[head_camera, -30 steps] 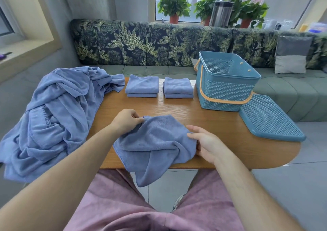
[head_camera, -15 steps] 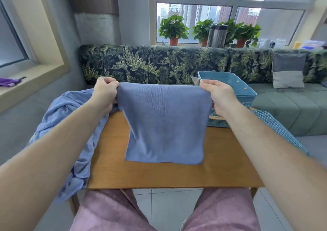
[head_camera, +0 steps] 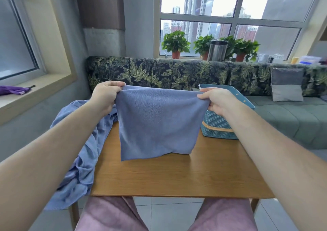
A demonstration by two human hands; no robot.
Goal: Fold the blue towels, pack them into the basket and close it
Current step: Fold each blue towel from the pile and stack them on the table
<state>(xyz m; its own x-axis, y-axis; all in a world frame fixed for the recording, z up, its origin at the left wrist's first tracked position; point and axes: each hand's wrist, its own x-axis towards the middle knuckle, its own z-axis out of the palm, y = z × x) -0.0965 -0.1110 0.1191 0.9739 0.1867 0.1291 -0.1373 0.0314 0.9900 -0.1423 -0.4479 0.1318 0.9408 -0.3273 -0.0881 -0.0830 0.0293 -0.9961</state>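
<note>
Head camera: both arms are up, a blue towel [head_camera: 157, 122] stretched between them above the table [head_camera: 177, 177]. Left hand [head_camera: 106, 96] pinches its top left corner, right hand [head_camera: 215, 99] pinches the top right, cloth hanging down, lower edge brushing the wood. Basket [head_camera: 219, 126] sits behind the right hand; a bigger blue cloth [head_camera: 83, 160] spills off the table's left edge.
</note>
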